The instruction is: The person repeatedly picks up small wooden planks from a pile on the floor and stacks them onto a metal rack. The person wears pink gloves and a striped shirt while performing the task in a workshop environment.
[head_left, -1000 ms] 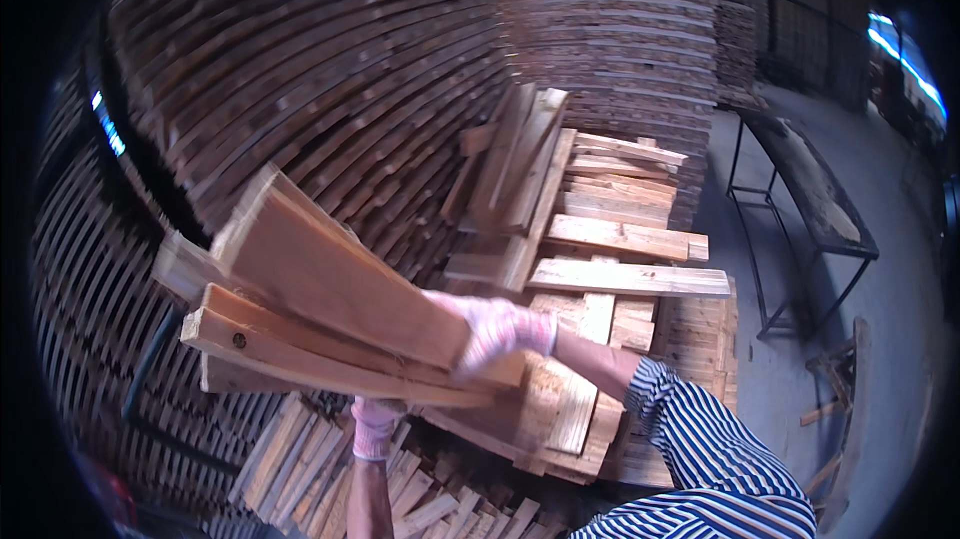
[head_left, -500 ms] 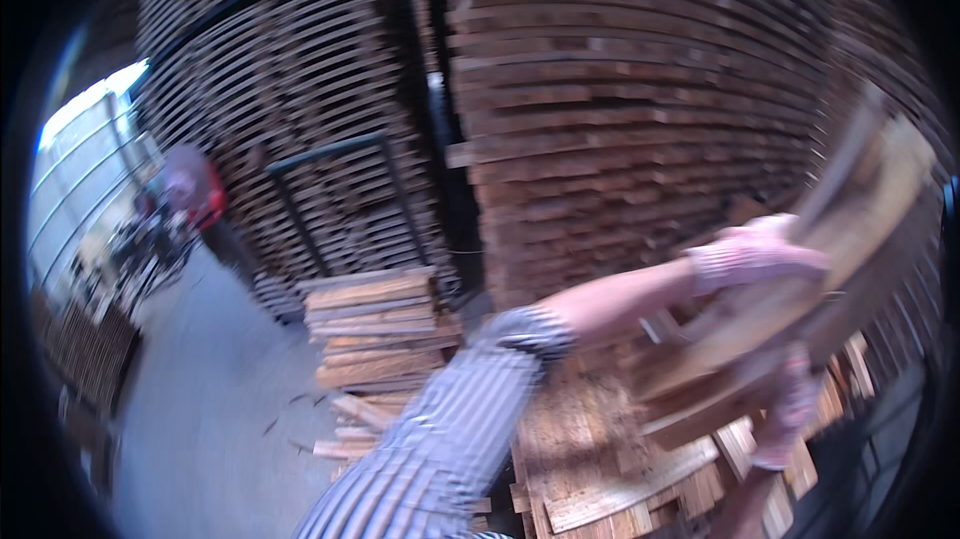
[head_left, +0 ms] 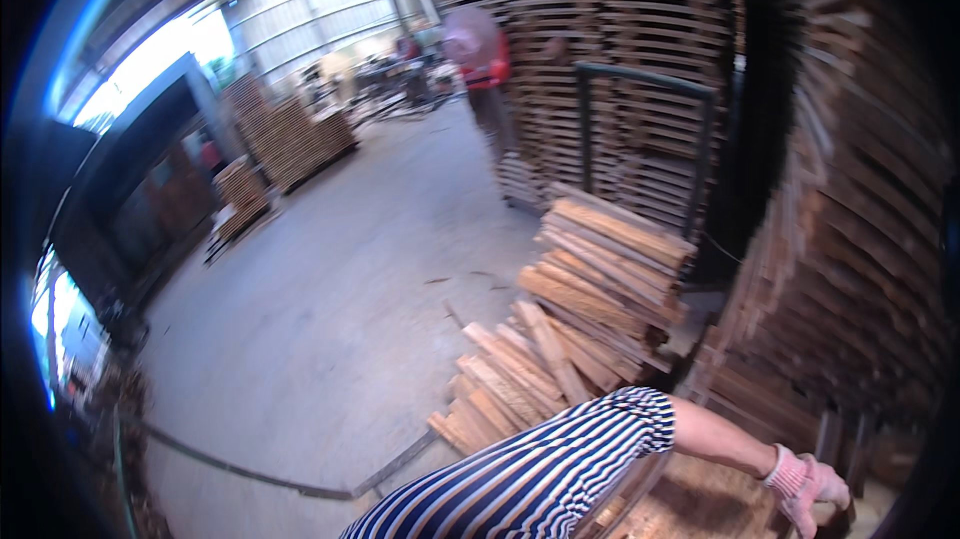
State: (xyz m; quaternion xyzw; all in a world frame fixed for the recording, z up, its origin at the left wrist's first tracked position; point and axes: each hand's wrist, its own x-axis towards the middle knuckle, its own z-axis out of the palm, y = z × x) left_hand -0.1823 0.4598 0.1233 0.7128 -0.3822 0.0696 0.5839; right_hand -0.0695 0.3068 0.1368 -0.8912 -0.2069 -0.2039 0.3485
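Note:
My left arm, in a striped sleeve, reaches to the lower right. The pink-and-white gloved left hand is closed, with its fingers bent down over a wooden board. Much of that board is cut off by the dark picture rim. Beneath the forearm lies a flat wooden surface, light brown with darker patches. My right hand is out of the picture.
Left of my arm, loose short boards spread beside a neat pile. Tall board stacks rise on the right, with a green metal frame ahead. A person in a hat and red top stands by the far stack.
The view has swung left, showing more floor and the far yard. My left hand now appears lower right, and my right hand has left the picture. The boards they held are mostly out of sight.

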